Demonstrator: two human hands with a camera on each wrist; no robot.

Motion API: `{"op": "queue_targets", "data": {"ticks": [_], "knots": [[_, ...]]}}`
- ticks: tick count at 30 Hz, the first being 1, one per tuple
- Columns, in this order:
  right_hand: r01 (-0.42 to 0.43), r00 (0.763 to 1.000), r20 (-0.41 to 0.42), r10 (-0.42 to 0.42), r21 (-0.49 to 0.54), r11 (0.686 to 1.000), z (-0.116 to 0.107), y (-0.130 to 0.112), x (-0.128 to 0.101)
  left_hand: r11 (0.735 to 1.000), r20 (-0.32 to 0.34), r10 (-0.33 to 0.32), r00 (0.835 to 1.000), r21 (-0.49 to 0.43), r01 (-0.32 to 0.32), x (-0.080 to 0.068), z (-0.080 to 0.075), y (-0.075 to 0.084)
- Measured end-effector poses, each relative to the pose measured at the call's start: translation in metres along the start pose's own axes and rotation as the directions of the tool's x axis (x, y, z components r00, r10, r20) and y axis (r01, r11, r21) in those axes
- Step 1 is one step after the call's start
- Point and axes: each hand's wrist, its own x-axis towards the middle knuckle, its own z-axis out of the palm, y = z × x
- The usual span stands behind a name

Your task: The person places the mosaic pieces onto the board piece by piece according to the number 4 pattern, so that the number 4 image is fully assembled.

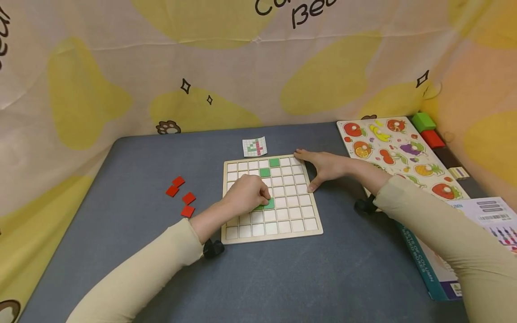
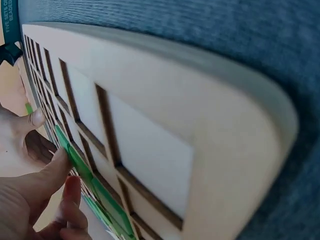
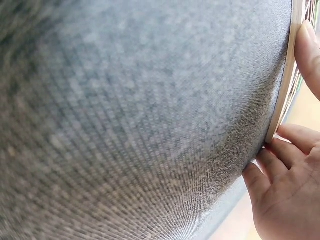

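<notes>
The left hand [image 1: 245,194] curls over the square wooden grid board [image 1: 311,223] on the grey felt-like table [image 1: 141,242], fingertips pinching a flat green square tile [image 1: 269,204] that its knuckles half hide. The right hand [image 1: 323,167], fingers straight and spread, presses the board's right edge. Four loose red square tiles [image 1: 180,196] lie well left.

Grid board [image 1: 278,233] mid-table, loose tiles [image 1: 180,195] left, card [image 1: 255,146] behind, fruit puzzle [image 1: 397,152] right.

The head camera looks forward and down over the whole grid board [image 1: 271,199], while both wrist cameras sit very close at table level, sharing its edge.
</notes>
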Motion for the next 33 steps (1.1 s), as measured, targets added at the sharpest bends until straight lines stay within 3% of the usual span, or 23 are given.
{"op": "queue_targets", "data": {"ticks": [4, 7, 11, 16, 23, 28, 33], "knots": [[-0.004, 1.000, -0.001, 0.004, 0.007, 1.000, 0.000, -0.001, 0.000, 1.000, 0.003, 0.000, 1.000, 0.017, 0.000, -0.002, -0.003, -0.004], [-0.005, 1.000, -0.003, 0.005, 0.008, 1.000, 0.000, -0.001, 0.000, 1.000, -0.007, 0.001, 1.000, -0.010, -0.001, -0.003, -0.011, -0.016], [-0.001, 1.000, -0.004, 0.001, 0.006, 1.000, 0.000, -0.001, 0.000, 0.998, -0.073, -0.030, 0.997, -0.062, 0.026, -0.009, -0.033, -0.048], [0.012, 1.000, -0.002, -0.012, 0.005, 1.000, 0.000, -0.001, 0.000, 0.992, -0.121, -0.117, 0.986, -0.056, 0.110, -0.025, -0.069, -0.097], [0.005, 1.000, -0.005, -0.005, 0.002, 1.000, 0.000, -0.001, -0.001, 0.974, -0.013, -0.222, 0.975, -0.054, 0.221, -0.048, -0.101, -0.152], [0.003, 1.000, -0.005, -0.003, 0.011, 1.000, 0.000, -0.001, -0.002, 0.980, 0.066, -0.192, 0.979, -0.034, 0.194, -0.058, -0.105, -0.172], [-0.003, 1.000, -0.003, 0.003, 0.009, 1.000, -0.001, -0.001, -0.002, 0.985, 0.066, -0.168, 0.984, -0.032, 0.170, -0.062, -0.104, -0.182]]}}
